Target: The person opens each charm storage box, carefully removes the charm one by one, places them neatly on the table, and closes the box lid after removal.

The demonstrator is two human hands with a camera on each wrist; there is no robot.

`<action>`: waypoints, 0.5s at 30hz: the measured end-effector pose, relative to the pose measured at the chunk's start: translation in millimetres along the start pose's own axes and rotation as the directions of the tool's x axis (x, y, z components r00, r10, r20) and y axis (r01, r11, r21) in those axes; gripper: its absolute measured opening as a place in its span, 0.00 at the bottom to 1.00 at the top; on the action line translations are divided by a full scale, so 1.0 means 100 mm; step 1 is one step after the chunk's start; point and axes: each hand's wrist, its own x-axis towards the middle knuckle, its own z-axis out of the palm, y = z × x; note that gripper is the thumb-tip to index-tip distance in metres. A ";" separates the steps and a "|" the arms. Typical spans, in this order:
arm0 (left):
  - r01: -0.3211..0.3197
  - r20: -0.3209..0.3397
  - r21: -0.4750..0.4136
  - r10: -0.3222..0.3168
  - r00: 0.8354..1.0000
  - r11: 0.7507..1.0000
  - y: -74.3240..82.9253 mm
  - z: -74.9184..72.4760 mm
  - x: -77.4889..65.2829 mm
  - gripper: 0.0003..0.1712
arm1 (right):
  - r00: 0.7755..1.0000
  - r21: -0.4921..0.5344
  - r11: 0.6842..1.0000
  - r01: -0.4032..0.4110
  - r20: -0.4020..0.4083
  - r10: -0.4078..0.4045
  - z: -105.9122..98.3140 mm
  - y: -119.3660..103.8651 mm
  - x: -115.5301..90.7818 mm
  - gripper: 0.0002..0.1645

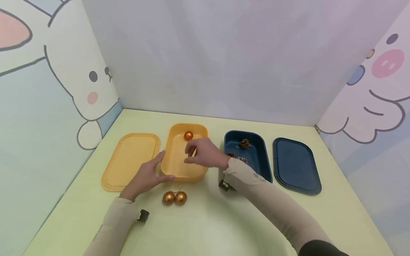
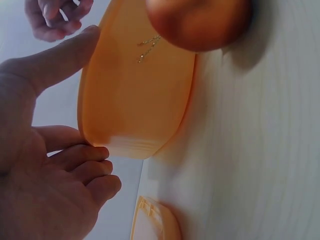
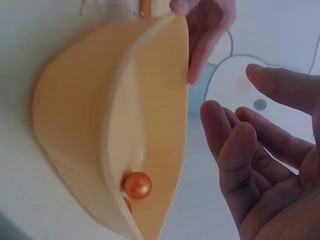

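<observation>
My left hand (image 1: 148,177) holds the near-left corner of a yellow plastic box (image 1: 175,156), its thumb on the front wall and fingers along the left side. Above the box is my right hand (image 1: 205,153), fingers loosely bent, with a gap between thumb and fingertips and nothing held in the right wrist view. Inside the box lies a shiny copper-orange bauble (image 3: 137,185); part of a second bauble (image 3: 127,204) peeks past the rim. On the table before the box sit two gold baubles, a left one (image 1: 168,198) and a right one (image 1: 180,198), with thin gold strings.
A yellow lid (image 1: 131,160) lies left of the yellow box. To the right, a dark blue box (image 1: 261,153) contains several pine cones (image 1: 245,143), partly hidden by my right forearm. Farther right lies a dark blue lid (image 1: 296,165). Printed walls border the table.
</observation>
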 end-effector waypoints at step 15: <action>0.024 0.005 -0.019 -0.024 1.000 1.000 -0.02 0.01 0.03 0.64 | 0.960 0.125 0.960 -0.251 -0.093 0.263 -0.15 0.29 0.72 0.09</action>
